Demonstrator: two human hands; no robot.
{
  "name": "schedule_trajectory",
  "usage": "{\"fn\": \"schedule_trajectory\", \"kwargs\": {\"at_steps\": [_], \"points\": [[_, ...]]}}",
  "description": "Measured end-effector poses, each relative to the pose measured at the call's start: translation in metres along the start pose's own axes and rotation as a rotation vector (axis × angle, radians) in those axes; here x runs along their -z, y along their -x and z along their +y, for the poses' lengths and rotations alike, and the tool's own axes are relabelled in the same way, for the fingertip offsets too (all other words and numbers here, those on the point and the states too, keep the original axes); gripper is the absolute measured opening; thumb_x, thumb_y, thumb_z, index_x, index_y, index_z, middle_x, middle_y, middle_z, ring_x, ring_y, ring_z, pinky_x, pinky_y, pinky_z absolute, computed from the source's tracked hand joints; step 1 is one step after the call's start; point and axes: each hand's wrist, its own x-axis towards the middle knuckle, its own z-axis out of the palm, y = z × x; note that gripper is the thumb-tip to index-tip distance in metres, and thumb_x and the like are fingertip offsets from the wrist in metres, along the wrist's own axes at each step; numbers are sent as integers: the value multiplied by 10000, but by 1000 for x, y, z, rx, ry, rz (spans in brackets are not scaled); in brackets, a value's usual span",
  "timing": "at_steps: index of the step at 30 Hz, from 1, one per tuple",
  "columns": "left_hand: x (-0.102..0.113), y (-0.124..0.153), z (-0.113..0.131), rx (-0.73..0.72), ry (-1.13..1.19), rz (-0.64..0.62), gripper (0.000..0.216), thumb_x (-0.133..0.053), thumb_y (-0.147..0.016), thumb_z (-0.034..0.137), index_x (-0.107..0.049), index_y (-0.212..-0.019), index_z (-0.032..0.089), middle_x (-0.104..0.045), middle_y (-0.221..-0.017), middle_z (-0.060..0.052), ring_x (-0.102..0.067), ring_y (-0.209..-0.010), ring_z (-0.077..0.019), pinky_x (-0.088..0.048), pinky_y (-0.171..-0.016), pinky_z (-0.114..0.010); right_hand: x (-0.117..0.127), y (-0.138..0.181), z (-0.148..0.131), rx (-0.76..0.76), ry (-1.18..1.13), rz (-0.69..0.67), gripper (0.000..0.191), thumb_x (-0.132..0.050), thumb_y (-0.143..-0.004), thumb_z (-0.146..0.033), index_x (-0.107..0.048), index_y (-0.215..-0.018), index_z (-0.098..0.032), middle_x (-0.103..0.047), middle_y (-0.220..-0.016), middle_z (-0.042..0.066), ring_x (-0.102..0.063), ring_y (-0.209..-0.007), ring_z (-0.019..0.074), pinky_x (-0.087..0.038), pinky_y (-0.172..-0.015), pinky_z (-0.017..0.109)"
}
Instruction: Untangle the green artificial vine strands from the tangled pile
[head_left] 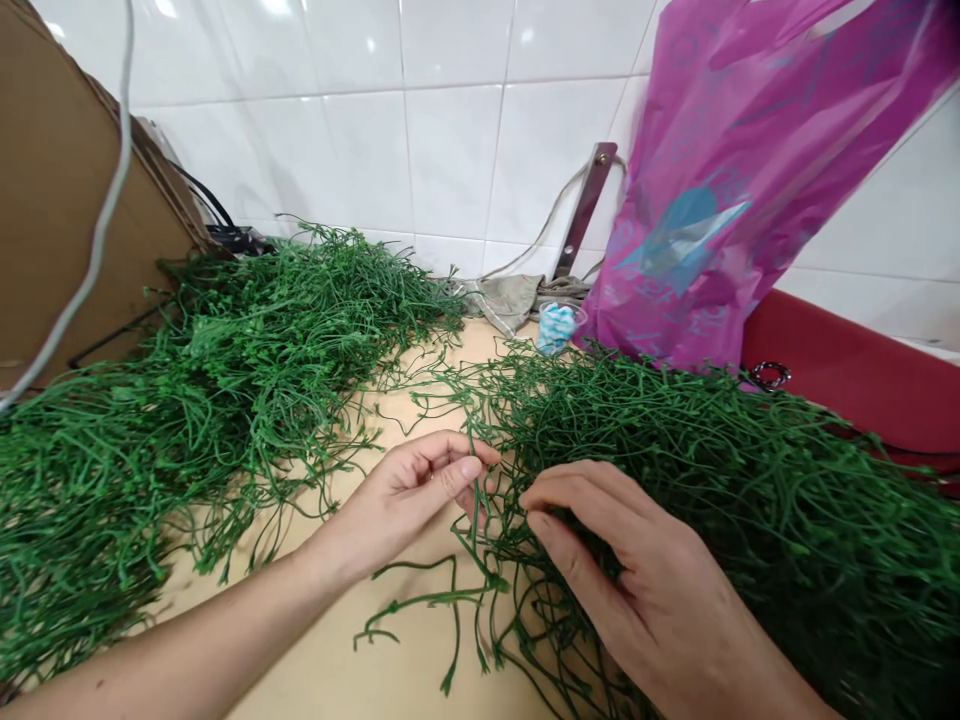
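Green stems [675,450] cover a pale tan table [330,660]; magenta bag [735,180] with blue print, white tiles [450,150].

Your head camera looks forward-down, close over left hand [405,495], right hand [637,585] at lower centre; tiled wall [450,130] across top.

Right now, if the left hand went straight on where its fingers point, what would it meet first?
Probably the nearer heap of green stems, just beyond the strand it pinches; depth is unclear.
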Motion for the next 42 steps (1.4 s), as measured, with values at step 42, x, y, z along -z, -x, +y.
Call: {"fn": "schedule_trajectory", "kwargs": {"at_steps": [42], "points": [[-20,18,1,142,-165,-179,322,-446,-983,445,-486,-791,190,-345,-615,69,-272,-536,-89,-222,-469,-226,-12,-2,-2,-474,-419,5,154,-537,-904,-328,-602,-801,-233,-602,-673,-31,-573,-617,125,-476,-559,211]]}}
